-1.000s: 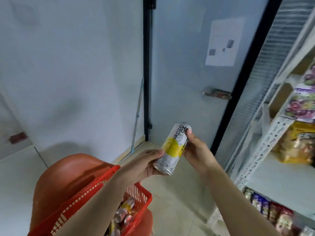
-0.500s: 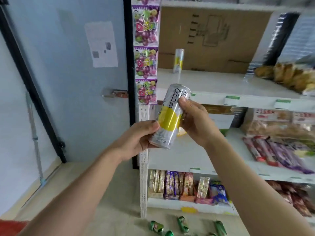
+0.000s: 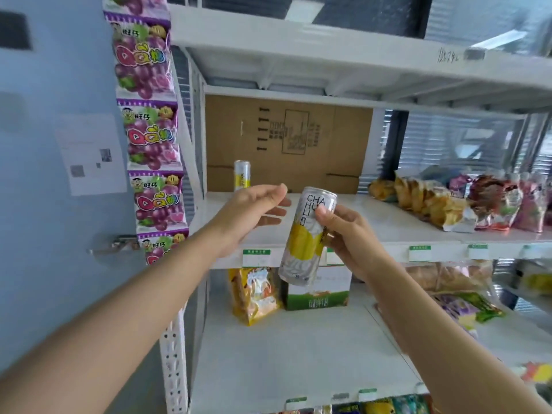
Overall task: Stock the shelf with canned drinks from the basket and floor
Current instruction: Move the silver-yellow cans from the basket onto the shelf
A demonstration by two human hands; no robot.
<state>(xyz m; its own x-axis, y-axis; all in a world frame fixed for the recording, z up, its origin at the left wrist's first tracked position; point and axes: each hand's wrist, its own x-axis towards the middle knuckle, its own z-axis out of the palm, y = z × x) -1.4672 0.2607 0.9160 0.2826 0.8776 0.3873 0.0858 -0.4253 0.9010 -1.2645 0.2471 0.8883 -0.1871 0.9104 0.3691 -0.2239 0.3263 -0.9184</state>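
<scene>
Right hand [image 3: 351,237] grips the tilted can [image 3: 306,243] in curled fingers — left hand [image 3: 249,218] beside it, fingers straight, empty

You have grape candy packs [image 3: 149,135] hanging left of your left hand [image 3: 251,216], snack bags [image 3: 448,201] right of your right hand [image 3: 349,237].

glossy metal can [image 3: 307,234], matt white metal shelf [image 3: 388,237], brown cardboard [image 3: 328,138], shiny plastic candy packets [image 3: 149,132]

Right hand [image 3: 348,237] grips tilted can [image 3: 307,237] before shelf [image 3: 388,225]; left hand [image 3: 254,216] apart.
</scene>
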